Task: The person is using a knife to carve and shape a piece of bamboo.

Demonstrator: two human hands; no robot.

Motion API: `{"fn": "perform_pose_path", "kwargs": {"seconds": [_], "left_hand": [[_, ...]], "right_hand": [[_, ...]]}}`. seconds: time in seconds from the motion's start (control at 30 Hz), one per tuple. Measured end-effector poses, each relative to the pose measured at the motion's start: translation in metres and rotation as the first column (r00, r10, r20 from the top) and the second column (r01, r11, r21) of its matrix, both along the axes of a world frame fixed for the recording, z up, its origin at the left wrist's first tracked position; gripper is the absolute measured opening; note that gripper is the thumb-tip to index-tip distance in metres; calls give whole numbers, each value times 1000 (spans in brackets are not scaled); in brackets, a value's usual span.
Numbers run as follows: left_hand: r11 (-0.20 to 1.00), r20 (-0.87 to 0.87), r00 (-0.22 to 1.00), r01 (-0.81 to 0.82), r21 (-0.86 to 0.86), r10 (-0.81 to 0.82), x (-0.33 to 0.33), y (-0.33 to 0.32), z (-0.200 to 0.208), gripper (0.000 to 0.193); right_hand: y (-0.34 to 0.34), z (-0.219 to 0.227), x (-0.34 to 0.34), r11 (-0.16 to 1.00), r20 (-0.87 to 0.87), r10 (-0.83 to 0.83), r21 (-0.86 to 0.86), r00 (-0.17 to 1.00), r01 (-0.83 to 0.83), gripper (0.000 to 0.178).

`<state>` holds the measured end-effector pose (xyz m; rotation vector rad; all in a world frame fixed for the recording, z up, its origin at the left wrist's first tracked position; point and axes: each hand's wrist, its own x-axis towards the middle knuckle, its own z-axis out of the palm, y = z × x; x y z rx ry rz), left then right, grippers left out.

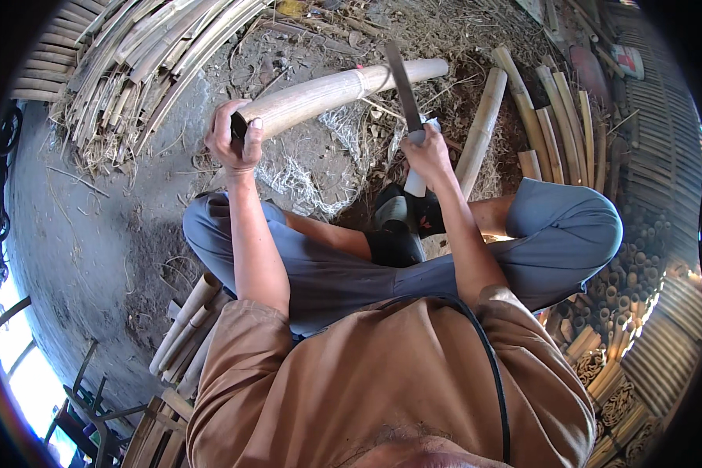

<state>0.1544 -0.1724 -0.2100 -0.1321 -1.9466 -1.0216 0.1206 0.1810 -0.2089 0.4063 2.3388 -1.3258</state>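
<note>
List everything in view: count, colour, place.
Bamboo pole: one, tan, upper centre
Knife: one, grey blade, upper centre
Bamboo strips: many, tan, upper left
Bamboo pieces: several, tan, upper right
Bamboo lengths: several, tan, lower left
Bamboo stacks: several, tan, lower right
Stringy scraps: uncountable, whitish, ground below pole
Container: one, white and red, upper right
Slatted wall: one, grey, right side
Dark items: uncountable, black, left edge
Shirt: one, brown, bottom
Cord: one, black, over shirt
Trousers: one pair, blue-grey, centre
Left grip: one, bare, on pole's near end
Right grip: one, bare, on knife
</note>
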Motion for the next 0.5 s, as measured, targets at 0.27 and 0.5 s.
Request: {"fn": "perform_pose_path", "kwargs": {"seconds": [0.27,0.5], "left_hand": [[998,42,997,-59,20,58,8,-7,-6,38],[983,180,976,-142,118,120,4,-11,-7,28]], "right_hand": [[-20,31,11,877,106,329,-402,938,-262,37],[-10,-3,14,977,-18,169,138,985,-165,58]]}}
